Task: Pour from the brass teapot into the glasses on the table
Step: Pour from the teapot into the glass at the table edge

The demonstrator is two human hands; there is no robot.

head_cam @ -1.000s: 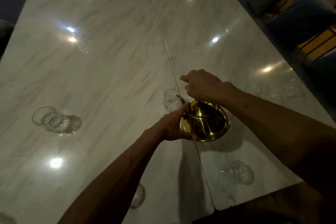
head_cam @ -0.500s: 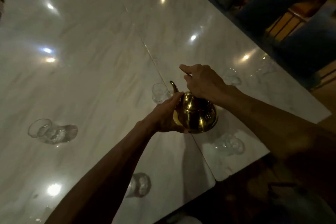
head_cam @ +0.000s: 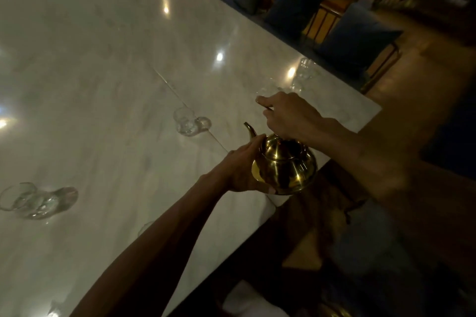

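Brass teapot (head_cam: 283,166) held in both hands at the table's (head_cam: 103,64) near right edge.

My left hand (head_cam: 240,171) cups the pot's side, fingers curled round the body, thumb by the base of the spout. My right hand (head_cam: 291,118) is closed over the top handle, forefinger stretched forward. The pot is upright, with the spout pointing away from me. Whether its base touches the marble cannot be told. One glass (head_cam: 186,123) stands beyond the spout, apart from it. A second glass (head_cam: 31,201) stands well to the left.
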